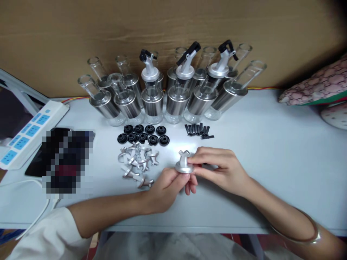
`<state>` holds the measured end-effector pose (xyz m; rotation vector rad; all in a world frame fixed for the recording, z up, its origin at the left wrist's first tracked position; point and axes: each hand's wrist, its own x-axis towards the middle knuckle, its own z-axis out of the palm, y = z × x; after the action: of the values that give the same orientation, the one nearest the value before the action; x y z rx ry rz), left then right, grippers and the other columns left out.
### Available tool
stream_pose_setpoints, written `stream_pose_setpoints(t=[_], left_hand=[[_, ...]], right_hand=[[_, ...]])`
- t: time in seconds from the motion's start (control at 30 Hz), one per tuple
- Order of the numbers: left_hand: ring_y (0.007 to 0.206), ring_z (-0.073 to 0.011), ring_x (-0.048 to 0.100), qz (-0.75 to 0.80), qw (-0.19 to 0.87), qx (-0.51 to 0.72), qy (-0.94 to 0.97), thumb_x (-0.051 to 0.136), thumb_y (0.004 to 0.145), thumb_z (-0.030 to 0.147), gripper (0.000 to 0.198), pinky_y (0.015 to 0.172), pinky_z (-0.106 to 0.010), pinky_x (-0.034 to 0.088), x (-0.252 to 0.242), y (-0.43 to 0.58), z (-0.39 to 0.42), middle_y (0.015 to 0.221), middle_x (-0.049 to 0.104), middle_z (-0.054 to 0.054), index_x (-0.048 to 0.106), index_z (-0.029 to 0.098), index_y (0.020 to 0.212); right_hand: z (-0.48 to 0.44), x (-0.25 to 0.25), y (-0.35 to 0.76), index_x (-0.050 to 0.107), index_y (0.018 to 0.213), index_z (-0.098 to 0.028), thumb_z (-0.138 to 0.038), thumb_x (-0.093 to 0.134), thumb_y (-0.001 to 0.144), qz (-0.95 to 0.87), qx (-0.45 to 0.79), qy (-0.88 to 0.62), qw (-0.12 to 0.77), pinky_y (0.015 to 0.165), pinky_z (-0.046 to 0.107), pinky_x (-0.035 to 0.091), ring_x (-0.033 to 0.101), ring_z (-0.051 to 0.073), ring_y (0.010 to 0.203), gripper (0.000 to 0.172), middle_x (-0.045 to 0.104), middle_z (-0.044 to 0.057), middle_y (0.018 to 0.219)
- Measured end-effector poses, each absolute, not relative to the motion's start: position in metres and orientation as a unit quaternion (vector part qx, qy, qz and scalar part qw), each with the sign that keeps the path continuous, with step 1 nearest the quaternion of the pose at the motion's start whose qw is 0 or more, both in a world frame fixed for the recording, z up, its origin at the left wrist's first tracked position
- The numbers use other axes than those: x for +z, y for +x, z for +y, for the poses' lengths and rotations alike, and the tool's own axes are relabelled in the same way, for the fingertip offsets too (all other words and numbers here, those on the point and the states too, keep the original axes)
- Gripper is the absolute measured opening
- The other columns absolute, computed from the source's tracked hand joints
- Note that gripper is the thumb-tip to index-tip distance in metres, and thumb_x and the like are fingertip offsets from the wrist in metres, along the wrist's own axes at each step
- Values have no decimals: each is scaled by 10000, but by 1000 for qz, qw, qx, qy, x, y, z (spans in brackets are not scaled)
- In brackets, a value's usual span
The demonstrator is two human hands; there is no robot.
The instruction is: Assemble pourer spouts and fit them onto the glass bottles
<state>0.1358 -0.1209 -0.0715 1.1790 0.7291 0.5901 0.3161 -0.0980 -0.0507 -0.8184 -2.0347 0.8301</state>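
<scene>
A silver pourer top (184,164) with a round flange and a forked spout is held upright between both hands over the table. My left hand (171,187) is closed on it from below, thumb against the flange. From the right, my right hand (221,167) grips its neck and flange between thumb and fingers. Left of the hands lies a pile of loose silver pourer tops (139,159). Behind that pile, black round stoppers (143,138) sit in two rows. Several small black levers (195,129) lie behind my right hand.
Glass bottles with steel sleeves (152,104) stand in rows along the cardboard (173,25) at the back; three carry pourers with black levers. A power strip (24,135), dark flat devices (67,159) and a white cable (45,202) occupy the left. Patterned fabric (317,81) juts in at the right.
</scene>
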Motion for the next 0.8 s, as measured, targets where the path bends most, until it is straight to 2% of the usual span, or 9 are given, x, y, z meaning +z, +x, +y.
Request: stream_pose_setpoints(t=[0.17,0.23,0.33,0.43,0.8], left_hand=[[590,-113,481,338,726,280,530,360,921,401,370,613,-249,400,-73,138,-122,640,529,-12,505,153,688],[575,-109,473,343,726,298,516,344,930,414,373,609,-248,400,-74,140,-122,637,520,-4,492,159,701],[563,-104,469,343,727,309,509,341,939,413,359,612,-244,402,-77,140,-122,627,515,7,479,165,719],[567,-101,472,340,724,315,511,336,949,393,354,611,-238,399,-81,140,-123,633,519,7,488,163,727],[571,-98,475,334,725,313,515,338,949,355,339,605,-230,397,-79,140,-123,628,518,10,494,160,720]], right_hand=[[-87,-39,335,696,965,-195,-208,598,854,-822,309,-360,314,607,236,488,614,129,659,149,690,39,777],[-80,-35,349,711,895,-188,-248,560,871,-802,274,-452,279,531,231,458,617,135,624,164,707,43,765],[-71,-35,366,721,806,-183,-318,558,857,-786,279,-511,209,489,248,434,611,148,574,217,718,44,724],[-67,-38,374,726,825,-180,-355,557,851,-786,314,-509,157,557,273,468,629,163,612,244,726,46,751],[-62,-53,366,722,802,-176,-368,544,854,-787,324,-507,135,637,295,483,657,182,673,267,734,58,792]])
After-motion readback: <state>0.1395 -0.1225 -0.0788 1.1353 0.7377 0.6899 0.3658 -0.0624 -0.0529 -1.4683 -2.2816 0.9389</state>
